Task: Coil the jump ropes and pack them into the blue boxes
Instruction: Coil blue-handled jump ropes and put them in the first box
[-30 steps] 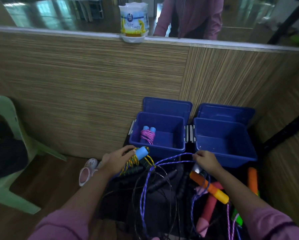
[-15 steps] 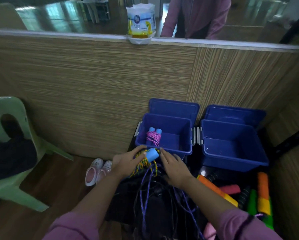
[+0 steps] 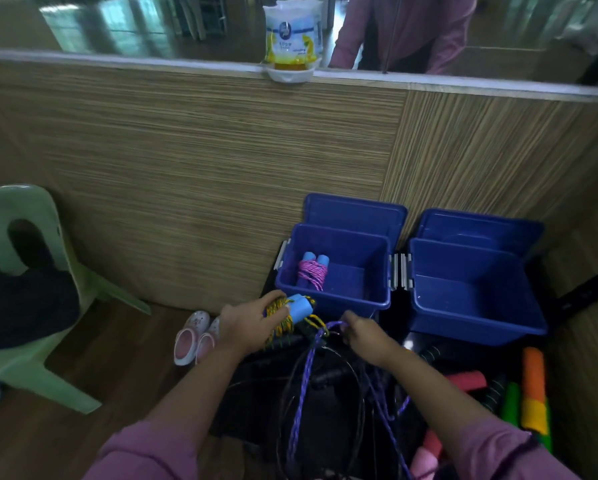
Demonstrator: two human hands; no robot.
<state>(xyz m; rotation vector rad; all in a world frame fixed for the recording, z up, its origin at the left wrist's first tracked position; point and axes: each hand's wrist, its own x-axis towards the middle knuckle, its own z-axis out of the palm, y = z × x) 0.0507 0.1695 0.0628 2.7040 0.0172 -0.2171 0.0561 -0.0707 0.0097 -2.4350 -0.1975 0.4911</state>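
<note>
Left hand (image 3: pixel 252 318) grip is wrapped round a coiled yellow rope (image 3: pixel 279 320) with a blue handle (image 3: pixel 299 306), just in front of the left box (image 3: pixel 335 271); right hand (image 3: pixel 363 336) pinches the purple rope (image 3: pixel 304 379) close beside it, front-right of that box. Left box already holds a coiled pink rope (image 3: pixel 312 273); the right box (image 3: pixel 470 292) sits touching its right side, lid open. More ropes and foam handles (image 3: pixel 533 393) lie tangled in front of the boxes.
</note>
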